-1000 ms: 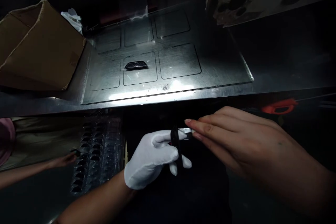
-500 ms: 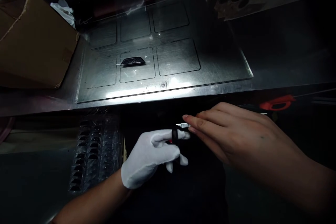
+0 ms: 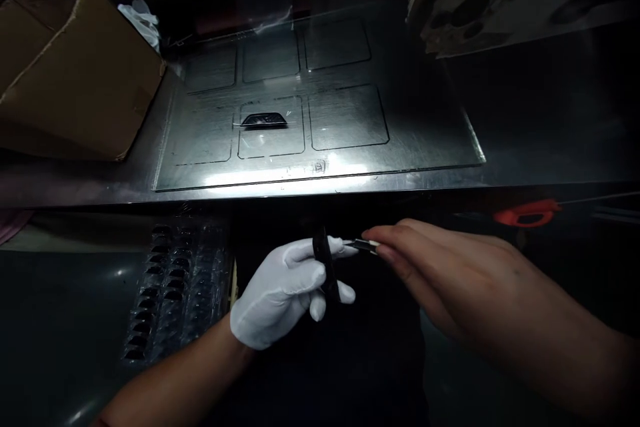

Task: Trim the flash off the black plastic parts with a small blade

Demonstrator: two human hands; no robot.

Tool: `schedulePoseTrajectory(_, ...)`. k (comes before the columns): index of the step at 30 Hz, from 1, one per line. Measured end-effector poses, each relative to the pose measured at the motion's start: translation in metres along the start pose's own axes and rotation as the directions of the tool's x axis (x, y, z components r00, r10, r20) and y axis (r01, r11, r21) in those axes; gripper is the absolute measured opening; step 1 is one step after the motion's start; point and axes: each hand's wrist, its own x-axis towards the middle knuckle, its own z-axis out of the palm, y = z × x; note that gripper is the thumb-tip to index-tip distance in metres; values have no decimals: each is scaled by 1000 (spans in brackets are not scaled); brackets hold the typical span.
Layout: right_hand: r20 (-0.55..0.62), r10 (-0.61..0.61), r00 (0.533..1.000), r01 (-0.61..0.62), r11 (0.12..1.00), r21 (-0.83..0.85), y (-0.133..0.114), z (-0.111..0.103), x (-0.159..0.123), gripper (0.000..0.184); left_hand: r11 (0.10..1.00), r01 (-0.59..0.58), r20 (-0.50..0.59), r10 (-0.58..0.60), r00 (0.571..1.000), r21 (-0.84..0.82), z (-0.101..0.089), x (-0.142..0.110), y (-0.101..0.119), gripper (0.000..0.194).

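My left hand (image 3: 275, 290), in a white glove, pinches a small dark piece (image 3: 327, 267) between thumb and fingers. The piece stands roughly upright and looks black and narrow; its exact shape is hard to make out. My bare right hand (image 3: 450, 273) grips a slim craft knife (image 3: 369, 246) in its fingertips. The blade points left and reaches the gloved fingertips beside the dark piece; whether it touches the piece I cannot tell. Much of the knife's handle is hidden in the hand. Another black piece (image 3: 264, 121), with a flat lower edge, lies on the clear sheet above.
The clear sheet (image 3: 425, 147) covers marked rectangles on the metal bench. An open cardboard box (image 3: 95, 93) stands left, with white cloth (image 3: 141, 23) behind it. Clear plastic trays (image 3: 203, 300) hold several black pieces. A red-handled tool (image 3: 527, 213) and a large disc (image 3: 450, 20) are right.
The dark piece has turned in my left hand and shows more of its length. The knife has shifted slightly right and down with my right hand. The whole view has moved a little.
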Motion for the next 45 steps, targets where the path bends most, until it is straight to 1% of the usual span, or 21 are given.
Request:
schedulePoseTrajectory(3, 53, 8, 999, -10, 999, 44, -5, 5, -1, 24, 1000, -26, 1, 26, 1000, -9, 2, 0, 1, 39)
schedulePoseTrajectory(6, 61, 8, 998, -11, 999, 48, -9, 9, 1, 25, 999, -29, -14, 30, 999, 26, 3, -2, 1, 44)
schedulePoseTrajectory(10, 57, -2, 998, 1, 1000, 17, -10, 12, 3, 25, 994, -28, -48, 33, 998, 101, 6, -4, 2, 46)
schedulePoseTrajectory(14, 84, 1, 996, 1, 1000, -27, -9, 14, 1, 24, 988, -18, -85, 31, 996, 157, 8, -4, 5, 44)
schedulePoseTrajectory(17, 122, 4, 993, 4, 998, -61, -8, 15, -2, 18, 986, -12, -100, 29, 995, 165, 8, -4, 4, 44)
schedulePoseTrajectory(19, 157, -2, 988, 14, 997, -73, -7, 16, -4, 16, 985, -28, -104, 46, 993, 169, 7, -4, 4, 42)
schedulePoseTrajectory(24, 208, -18, 978, 33, 997, -67, -6, 16, -6, 21, 988, -43, -115, 60, 992, 146, 6, -3, 4, 38)
schedulePoseTrajectory(26, 212, -26, 977, 42, 997, -71, -5, 15, -7, 22, 991, -44, -118, 60, 991, 128, 7, -3, 4, 35)
schedulePoseTrajectory(32, 185, -24, 982, 39, 996, -79, -4, 16, -9, 14, 997, -19, -156, 31, 987, 80, 7, -1, 1, 34)
schedulePoseTrajectory(37, 174, -38, 984, 50, 997, -66, -5, 18, -10, 10, 998, -39, -194, 47, 980, 48, 6, 1, 3, 36)
schedulePoseTrajectory(42, 167, -31, 985, 47, 995, -93, -5, 19, -9, 13, 998, -16, -186, 28, 982, 61, 4, 2, 5, 37)
schedulePoseTrajectory(45, 183, -29, 983, 51, 992, -118, -5, 19, -8, 14, 998, -16, -189, 28, 982, 66, 3, 2, 5, 37)
